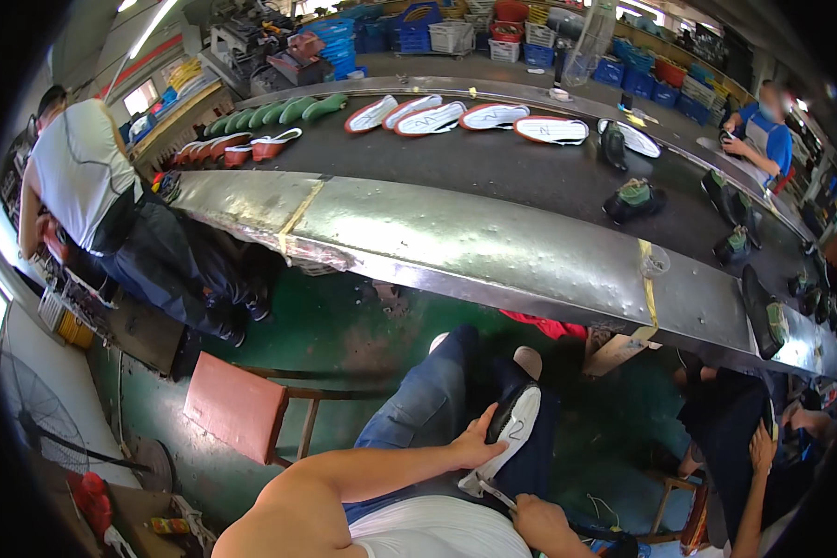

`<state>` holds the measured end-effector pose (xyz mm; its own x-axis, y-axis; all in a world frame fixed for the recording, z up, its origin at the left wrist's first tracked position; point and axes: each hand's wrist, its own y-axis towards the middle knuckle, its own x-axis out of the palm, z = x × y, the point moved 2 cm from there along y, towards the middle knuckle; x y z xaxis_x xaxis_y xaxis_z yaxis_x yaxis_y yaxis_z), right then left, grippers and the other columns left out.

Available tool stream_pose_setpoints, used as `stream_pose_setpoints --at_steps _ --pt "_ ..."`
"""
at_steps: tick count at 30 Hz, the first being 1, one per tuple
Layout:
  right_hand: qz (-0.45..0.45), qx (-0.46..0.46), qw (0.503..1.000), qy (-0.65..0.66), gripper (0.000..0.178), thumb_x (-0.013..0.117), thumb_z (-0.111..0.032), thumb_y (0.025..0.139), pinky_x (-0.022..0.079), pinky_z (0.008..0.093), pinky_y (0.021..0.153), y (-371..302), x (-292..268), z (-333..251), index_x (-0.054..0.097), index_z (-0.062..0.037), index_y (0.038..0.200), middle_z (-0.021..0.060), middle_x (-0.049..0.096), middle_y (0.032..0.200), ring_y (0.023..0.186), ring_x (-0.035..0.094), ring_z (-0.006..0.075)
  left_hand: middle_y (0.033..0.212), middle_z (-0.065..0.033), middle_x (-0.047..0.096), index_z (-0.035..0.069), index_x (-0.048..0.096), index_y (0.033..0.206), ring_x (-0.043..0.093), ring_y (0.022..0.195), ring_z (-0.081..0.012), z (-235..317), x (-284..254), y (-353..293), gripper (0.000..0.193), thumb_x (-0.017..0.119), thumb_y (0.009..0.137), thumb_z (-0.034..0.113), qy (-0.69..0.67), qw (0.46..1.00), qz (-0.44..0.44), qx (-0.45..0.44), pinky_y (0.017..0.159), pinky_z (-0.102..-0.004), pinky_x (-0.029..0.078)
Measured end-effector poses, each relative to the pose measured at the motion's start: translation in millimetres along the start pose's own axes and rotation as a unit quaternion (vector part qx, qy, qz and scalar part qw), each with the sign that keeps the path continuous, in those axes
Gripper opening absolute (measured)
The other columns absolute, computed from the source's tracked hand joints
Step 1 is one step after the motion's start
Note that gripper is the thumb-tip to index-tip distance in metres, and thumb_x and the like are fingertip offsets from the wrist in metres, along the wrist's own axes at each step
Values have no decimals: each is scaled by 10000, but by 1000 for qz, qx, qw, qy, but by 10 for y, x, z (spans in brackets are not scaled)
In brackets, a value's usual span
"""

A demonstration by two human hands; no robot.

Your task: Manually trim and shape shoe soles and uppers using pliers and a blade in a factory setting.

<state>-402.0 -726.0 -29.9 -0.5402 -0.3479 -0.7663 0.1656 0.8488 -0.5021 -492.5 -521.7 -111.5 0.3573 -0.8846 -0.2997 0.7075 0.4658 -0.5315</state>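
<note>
Across my lap lies a dark shoe (514,423) with its white bottom turned up and a handwritten mark on it. My left hand (479,445) is closed around its side, thumb near the white edge. At the shoe's near end, my right hand (543,524) grips a slim metal hand tool (497,493). The tool's tip is at the white material there; its exact kind I cannot make out.
Ahead runs a dark conveyor belt (363,153) with a metal edge (418,223). White-bottomed shoes (432,119), green shoe pieces (298,109) and black shoes (634,200) lie on it. A pink-seated stool (236,407) stands left. Co-workers work left (84,177) and right (758,135).
</note>
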Motion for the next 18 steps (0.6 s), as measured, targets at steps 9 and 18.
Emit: stream_pose_setpoints --at_steps 9,18 --pt "-167 -143 966 139 282 626 -293 930 518 450 687 331 -23 564 652 -13 915 207 681 818 759 663 372 1619 -281 93 107 -145 1584 123 1519 -403 -366 -68 -224 1036 647 941 286 22 993 -61 96 1226 -403 164" --pt "91 -16 939 332 403 487 -346 1034 517 434 712 738 -584 284 613 14 902 212 688 830 783 677 372 1606 -259 186 152 -98 1604 262 1483 -383 -346 17 -175 1034 671 921 263 -1 997 -30 74 1194 -380 264"
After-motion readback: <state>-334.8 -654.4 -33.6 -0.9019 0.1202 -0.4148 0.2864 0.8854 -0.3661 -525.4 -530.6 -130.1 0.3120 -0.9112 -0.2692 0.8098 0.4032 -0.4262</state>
